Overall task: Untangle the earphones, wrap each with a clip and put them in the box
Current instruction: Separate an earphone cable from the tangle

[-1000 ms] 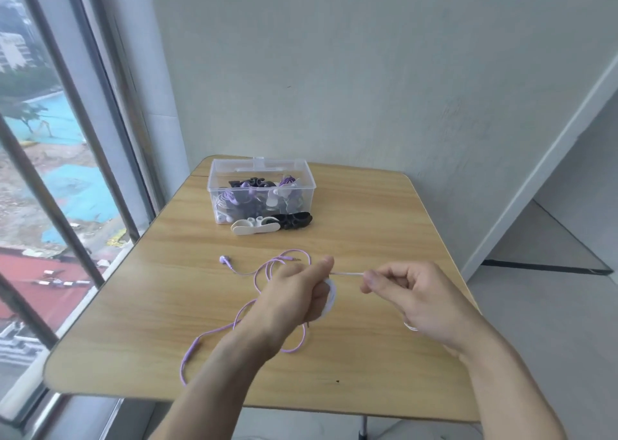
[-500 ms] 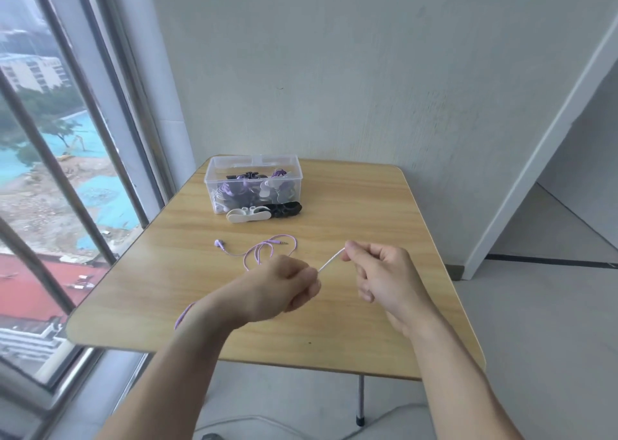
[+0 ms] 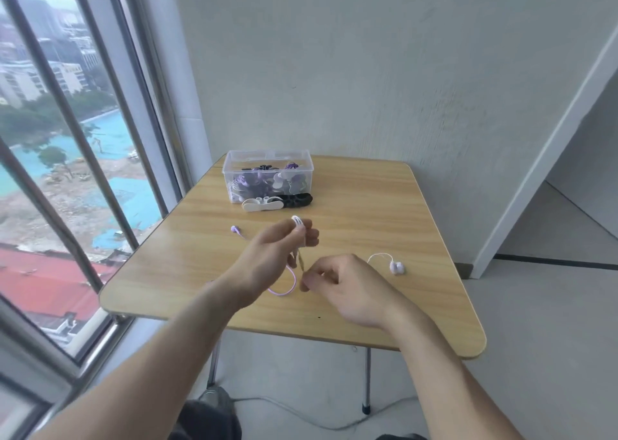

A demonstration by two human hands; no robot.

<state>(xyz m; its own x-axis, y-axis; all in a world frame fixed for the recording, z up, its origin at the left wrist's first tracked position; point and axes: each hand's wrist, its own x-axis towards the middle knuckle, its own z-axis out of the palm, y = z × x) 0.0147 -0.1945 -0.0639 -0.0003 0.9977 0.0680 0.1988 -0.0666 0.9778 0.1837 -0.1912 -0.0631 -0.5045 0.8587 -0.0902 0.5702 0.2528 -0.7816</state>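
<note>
Above the light wooden table (image 3: 384, 205), the left hand (image 3: 267, 262) pinches a coil of thin white earphone cable (image 3: 297, 221) at its fingertips, and a short straight run of it drops almost vertically to the right hand (image 3: 344, 285), whose curled fingers pinch the lower end. The white earbuds (image 3: 396, 267) lie on the table right of the hands, a purple earphone cable (image 3: 284, 289) loops beneath them, and the clear plastic box (image 3: 269, 175) stands at the far edge with a white clip (image 3: 262, 203) and a black clip (image 3: 297, 200) just before it.
</note>
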